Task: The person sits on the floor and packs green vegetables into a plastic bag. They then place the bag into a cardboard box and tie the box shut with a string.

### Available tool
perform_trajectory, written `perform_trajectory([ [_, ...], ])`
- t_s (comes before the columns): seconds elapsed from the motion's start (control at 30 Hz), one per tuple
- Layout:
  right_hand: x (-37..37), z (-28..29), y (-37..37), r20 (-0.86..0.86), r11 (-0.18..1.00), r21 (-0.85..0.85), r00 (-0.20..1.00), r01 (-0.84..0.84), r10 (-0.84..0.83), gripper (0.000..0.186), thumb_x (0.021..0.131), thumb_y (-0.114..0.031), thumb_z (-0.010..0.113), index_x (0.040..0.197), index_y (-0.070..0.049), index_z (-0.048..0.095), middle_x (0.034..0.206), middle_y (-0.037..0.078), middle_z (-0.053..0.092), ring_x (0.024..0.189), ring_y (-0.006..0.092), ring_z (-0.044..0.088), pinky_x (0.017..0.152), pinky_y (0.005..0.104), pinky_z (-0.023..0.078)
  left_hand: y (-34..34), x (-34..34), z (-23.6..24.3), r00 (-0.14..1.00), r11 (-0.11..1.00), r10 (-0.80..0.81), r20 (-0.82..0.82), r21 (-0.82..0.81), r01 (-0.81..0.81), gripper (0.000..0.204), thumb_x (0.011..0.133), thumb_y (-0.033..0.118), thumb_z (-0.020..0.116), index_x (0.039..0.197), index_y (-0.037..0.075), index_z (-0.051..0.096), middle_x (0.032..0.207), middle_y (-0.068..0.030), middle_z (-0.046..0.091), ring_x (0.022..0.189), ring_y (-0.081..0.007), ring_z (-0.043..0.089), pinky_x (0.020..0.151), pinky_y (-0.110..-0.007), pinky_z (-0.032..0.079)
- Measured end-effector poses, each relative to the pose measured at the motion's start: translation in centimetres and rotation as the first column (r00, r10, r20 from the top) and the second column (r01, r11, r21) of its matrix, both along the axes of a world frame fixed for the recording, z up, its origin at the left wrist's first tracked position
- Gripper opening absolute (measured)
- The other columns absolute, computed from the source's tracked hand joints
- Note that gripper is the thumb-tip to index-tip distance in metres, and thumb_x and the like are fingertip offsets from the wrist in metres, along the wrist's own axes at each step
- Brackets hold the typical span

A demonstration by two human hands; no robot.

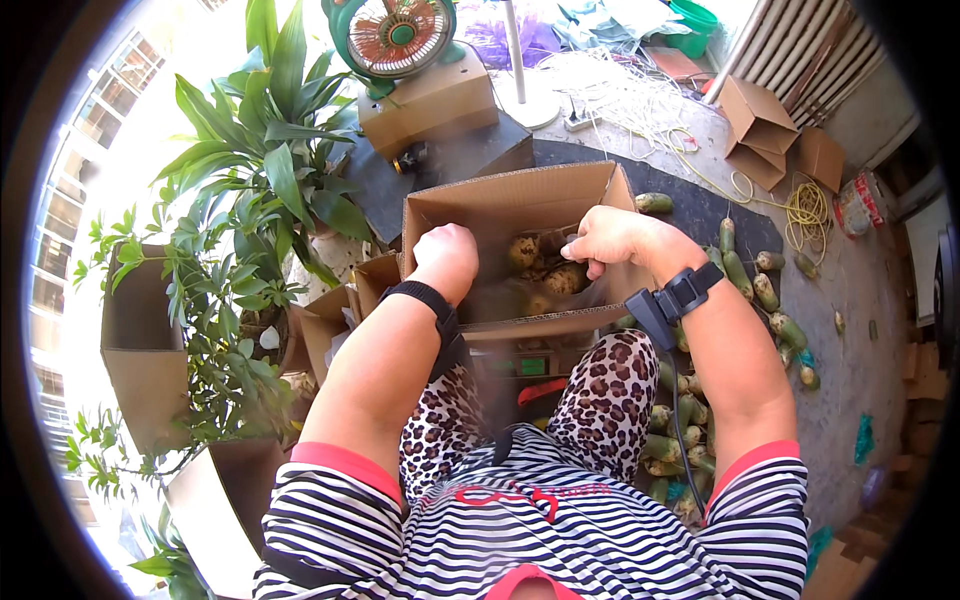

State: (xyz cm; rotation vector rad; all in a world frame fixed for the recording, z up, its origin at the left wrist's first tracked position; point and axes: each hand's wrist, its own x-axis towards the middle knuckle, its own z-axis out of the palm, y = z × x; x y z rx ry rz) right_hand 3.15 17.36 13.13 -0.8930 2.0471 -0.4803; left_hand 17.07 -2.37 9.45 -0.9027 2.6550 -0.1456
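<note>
An open cardboard box (520, 195) stands in front of my knees. Inside it lie several mottled yellow-brown vegetables (566, 278), which look like the ends of radishes, with what seems to be clear plastic film around them. Over the box's left side my left hand (447, 252) is closed, knuckles up; whatever its fingers hold is hidden. My right hand (622, 240) hovers over the right side, its fingers curled and thumb and forefinger close together. Anything pinched there is too small to make out. Both wrists wear black straps.
Green radishes (737, 272) lie scattered on the floor to the right. A small fan (400, 35) sits on a closed carton (430, 108) ahead. Leafy plants (285, 160) and open cartons (143, 360) crowd the left. A yellow rope coil (806, 212) lies at far right.
</note>
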Motion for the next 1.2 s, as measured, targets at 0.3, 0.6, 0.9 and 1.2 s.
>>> perform_trajectory([
  [0.3,0.6,0.9,0.7,-0.008,1.000,-0.022,1.000,-0.015,0.015,0.034,0.088,-0.030,0.064,0.085,0.005,0.065,0.075,0.011,0.068,0.074,0.0198,0.062,0.075,0.0354,0.047,0.0,-0.9,-1.3,0.996,0.998,-0.048,0.071,0.034,0.045,0.024,0.079,0.010,0.068,0.102,0.009,0.073,0.113,-0.0124,0.069,0.105,-0.0277,0.066,0.088,-0.034,0.054],
  [0.6,-0.3,-1.0,0.6,0.117,0.981,-0.161,0.989,0.107,-0.089,0.036,0.088,-0.027,0.064,0.092,0.009,0.066,0.076,0.013,0.067,0.076,0.0193,0.061,0.080,0.0343,0.046,0.3,-0.5,-2.1,0.992,1.000,-0.022,0.121,-0.005,0.023,0.027,0.079,0.015,0.070,0.105,0.011,0.073,0.114,-0.0098,0.069,0.105,-0.0292,0.067,0.079,-0.041,0.057],
  [0.9,0.0,-1.0,0.8,0.085,0.985,-0.159,0.995,0.074,-0.061,0.033,0.087,-0.027,0.064,0.085,0.006,0.065,0.074,0.012,0.066,0.072,0.0177,0.060,0.074,0.0337,0.046,-0.4,-0.6,-2.6,0.991,0.993,-0.114,0.066,-0.031,0.116,0.019,0.083,0.014,0.061,0.096,0.011,0.075,0.106,-0.0112,0.071,0.097,-0.0291,0.069,0.076,-0.041,0.057],
  [1.2,-0.3,-2.9,0.8,0.150,0.980,-0.169,0.986,0.103,-0.077,0.031,0.087,-0.026,0.064,0.084,0.005,0.065,0.075,0.011,0.066,0.071,0.0187,0.059,0.070,0.0337,0.046,-0.1,-1.5,-1.2,0.956,0.875,-0.276,0.103,-0.384,0.294,0.025,0.091,0.019,0.055,0.111,0.011,0.066,0.115,-0.0077,0.063,0.116,-0.0279,0.058,0.085,-0.044,0.047],
])
